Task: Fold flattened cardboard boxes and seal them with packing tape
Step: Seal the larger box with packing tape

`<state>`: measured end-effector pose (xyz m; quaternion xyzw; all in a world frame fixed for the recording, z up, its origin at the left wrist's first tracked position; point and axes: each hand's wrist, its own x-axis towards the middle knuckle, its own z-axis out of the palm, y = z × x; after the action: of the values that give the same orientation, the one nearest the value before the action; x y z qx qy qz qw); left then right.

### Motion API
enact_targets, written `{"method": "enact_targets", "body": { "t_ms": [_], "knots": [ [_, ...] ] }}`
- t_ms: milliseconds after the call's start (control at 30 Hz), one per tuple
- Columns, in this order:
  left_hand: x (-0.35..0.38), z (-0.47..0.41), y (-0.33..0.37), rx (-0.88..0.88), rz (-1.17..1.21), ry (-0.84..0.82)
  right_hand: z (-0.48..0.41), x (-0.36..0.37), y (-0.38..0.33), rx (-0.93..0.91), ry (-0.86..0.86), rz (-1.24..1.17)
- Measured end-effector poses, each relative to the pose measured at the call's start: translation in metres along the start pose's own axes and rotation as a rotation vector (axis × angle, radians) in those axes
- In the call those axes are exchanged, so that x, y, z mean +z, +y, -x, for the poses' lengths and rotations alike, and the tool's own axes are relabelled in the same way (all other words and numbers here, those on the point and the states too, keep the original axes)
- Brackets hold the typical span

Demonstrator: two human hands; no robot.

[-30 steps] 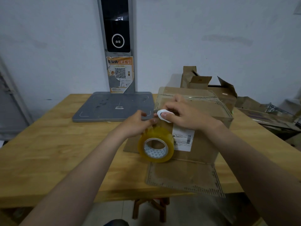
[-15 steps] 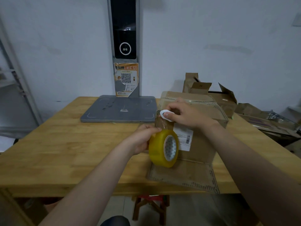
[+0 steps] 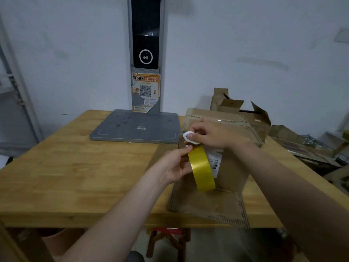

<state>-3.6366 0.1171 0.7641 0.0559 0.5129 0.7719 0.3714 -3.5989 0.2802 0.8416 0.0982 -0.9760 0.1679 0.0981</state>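
Change: the roll (image 3: 202, 168) now shows edge-on, a plain yellow band. A second ago its open core faced the viewer, and half a second ago it was half turned. It also sits higher, with its top just under the right grip (image 3: 213, 135).

Left grip (image 3: 175, 167): closed on the roll from its left side.

Right grip: stays at the upper near-left corner of the box (image 3: 232, 167), pinching a small white piece (image 3: 189, 138).

Box: stands on the right part of the tabletop (image 3: 75, 167), top flaps down, one flap lying flat toward the viewer.

Reading: the roll looks swung into line with the corner, so a strip is probably about to be laid or cut there. The sealing step is under way, not finished.

Hard to make out:
- white piece: cutter or tab, cannot tell
- free tape end between roll and corner: not visible
- left fingers behind the roll: hidden
- label (image 3: 215, 161) on the front face: partly covered by the roll
- top seam: under the right grip; a glint there may be tape, unsure
- loose cardboard (image 3: 255, 118) behind the box: runs off the right edge
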Motion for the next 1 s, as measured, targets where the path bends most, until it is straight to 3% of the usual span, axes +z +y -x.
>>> {"method": "enact_targets", "body": {
  "t_ms": [200, 400, 700, 1000],
  "knots": [
    [-0.011, -0.004, -0.005, 0.061, -0.055, 0.010, -0.003, 0.012, 0.011, -0.028, 0.071, 0.025],
    [-0.022, 0.005, -0.006, 0.085, -0.132, -0.127, -0.004, 0.009, 0.010, -0.028, 0.060, 0.026],
    [-0.013, 0.003, -0.007, 0.074, -0.090, -0.088, -0.012, -0.002, -0.003, 0.035, 0.017, -0.065],
    [-0.010, 0.004, -0.016, 0.064, -0.018, -0.104, -0.006, -0.019, -0.024, -0.137, -0.100, 0.406]
  ]
}}
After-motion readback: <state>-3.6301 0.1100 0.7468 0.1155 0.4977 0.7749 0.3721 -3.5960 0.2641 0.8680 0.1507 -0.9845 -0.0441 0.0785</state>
